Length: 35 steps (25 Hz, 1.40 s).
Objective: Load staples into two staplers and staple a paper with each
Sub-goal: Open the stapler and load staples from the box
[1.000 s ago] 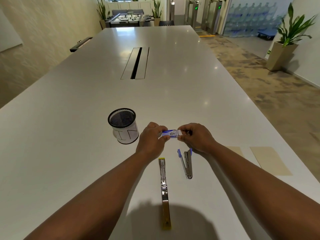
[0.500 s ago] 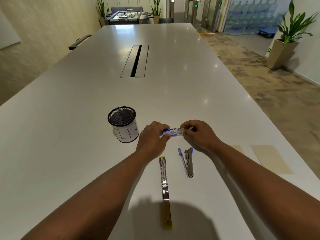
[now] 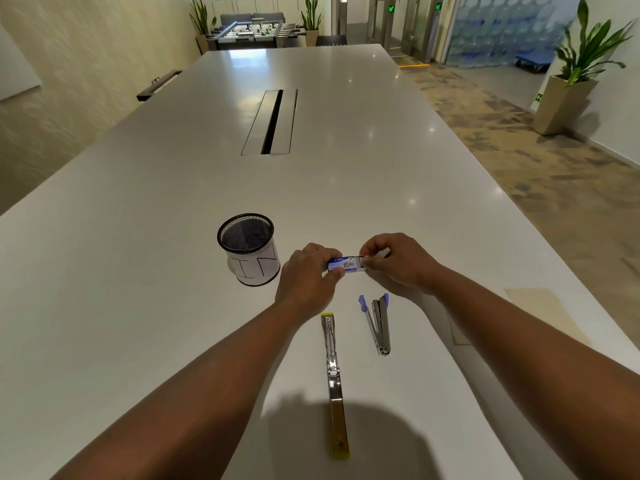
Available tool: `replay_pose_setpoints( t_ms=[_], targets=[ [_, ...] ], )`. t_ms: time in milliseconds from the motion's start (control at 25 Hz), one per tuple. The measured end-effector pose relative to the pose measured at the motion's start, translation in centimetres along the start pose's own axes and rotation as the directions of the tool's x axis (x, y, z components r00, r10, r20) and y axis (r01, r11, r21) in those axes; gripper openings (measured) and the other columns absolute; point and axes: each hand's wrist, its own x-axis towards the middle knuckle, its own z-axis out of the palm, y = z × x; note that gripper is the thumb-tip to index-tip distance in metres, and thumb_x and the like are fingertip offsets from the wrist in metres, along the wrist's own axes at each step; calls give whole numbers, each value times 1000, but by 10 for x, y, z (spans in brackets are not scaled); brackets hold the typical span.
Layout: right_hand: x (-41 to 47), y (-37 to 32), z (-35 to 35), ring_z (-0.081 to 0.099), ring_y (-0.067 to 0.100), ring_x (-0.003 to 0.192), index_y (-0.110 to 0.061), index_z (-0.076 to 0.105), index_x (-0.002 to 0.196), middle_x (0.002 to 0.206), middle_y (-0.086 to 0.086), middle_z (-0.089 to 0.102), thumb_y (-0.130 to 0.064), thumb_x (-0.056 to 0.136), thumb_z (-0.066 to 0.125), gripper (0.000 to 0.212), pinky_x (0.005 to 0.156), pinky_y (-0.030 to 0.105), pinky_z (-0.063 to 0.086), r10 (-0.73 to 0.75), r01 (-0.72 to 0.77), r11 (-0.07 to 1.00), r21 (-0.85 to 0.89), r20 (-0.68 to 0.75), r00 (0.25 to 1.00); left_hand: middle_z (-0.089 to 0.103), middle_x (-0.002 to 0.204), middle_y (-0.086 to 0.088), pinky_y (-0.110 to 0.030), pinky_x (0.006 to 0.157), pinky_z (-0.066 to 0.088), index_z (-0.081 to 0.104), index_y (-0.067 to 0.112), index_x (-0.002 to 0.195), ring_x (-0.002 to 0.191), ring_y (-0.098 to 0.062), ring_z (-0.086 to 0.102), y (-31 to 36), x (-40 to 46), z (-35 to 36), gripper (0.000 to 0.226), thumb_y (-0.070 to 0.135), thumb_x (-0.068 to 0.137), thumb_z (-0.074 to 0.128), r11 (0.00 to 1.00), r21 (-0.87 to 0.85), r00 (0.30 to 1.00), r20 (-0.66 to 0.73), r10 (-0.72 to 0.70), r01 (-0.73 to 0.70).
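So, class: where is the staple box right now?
Head view, centre: the staple box is held between the left hand and right hand, right of the mesh cup.

Long white table [image 3: 173,202], patterned carpet [image 3: 536,168], potted plants [image 3: 585,53], foosball table [image 3: 254,29] beyond.

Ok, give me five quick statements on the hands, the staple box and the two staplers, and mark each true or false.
1. Both hands hold the small blue staple box. True.
2. The yellow stapler lies opened out flat on the table. True.
3. The blue stapler is in the right hand. False: it lies on the table, untouched.
4. The mesh cup lies tipped over. False: it stands upright.
5. The left hand is nearer the mesh cup than the right. True.
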Motion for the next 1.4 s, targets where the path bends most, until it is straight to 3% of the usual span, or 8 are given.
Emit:
replay_pose_setpoints(
  t_ms=[320,520,840,1000,1160,1280,1400],
  targets=[
    [8,-14,-5,63,15,88,-17,75,92,96,-3,73,-16,89,71,5,69,25,47,-6,14,992,-125,70,998,62,112,9,-41,88,49,67,33,123,99,-15,51,0,-1,1,29,37,94,64,1000,14,1000,5,3,-3],
    [11,-21,-5,63,18,90,-15,73,95,99,-1,71,-15,91,70,4,73,29,50,43,-23,985,-169,115,992,62,111,9,-41,87,49,68,34,121,98,-15,52,-1,0,1,28,37,94,63,1000,7,1000,1,1,-1],
    [10,-18,-7,63,10,73,-13,73,80,86,1,74,-10,88,71,8,63,25,48,98,-98,995,-11,89,991,63,112,9,-40,87,50,67,34,122,98,-14,52,-2,0,2,28,38,94,64,1000,24,1000,-1,8,-8],
    [9,-18,-7,59,9,78,-13,74,75,90,-5,65,-11,88,71,13,63,24,44,61,-56,997,-55,85,995,63,110,9,-39,86,49,68,34,121,95,-13,50,-2,0,3,28,37,94,64,1000,21,1000,-10,15,-15],
    [6,-24,-10,60,14,78,-14,71,70,87,0,66,0,89,61,26,65,27,48,78,-78,997,-5,96,992,63,110,10,-38,86,47,68,34,121,96,-13,50,-3,0,3,28,36,94,64,1000,14,1000,-11,17,-17],
    [3,-26,-18,53,16,65,-19,66,64,77,3,65,3,92,56,36,58,28,43,107,-129,985,113,182,977,62,110,11,-37,85,45,67,34,121,95,-12,48,-3,0,3,28,37,94,64,1000,19,1000,-10,22,-21],
    [-1,-29,-21,50,26,73,-22,64,55,80,7,58,2,93,58,45,65,37,42,61,-113,985,134,344,937,62,109,11,-36,84,46,67,35,121,94,-13,49,-4,0,3,28,38,93,64,1000,18,1000,-15,20,-19]
  ],
)
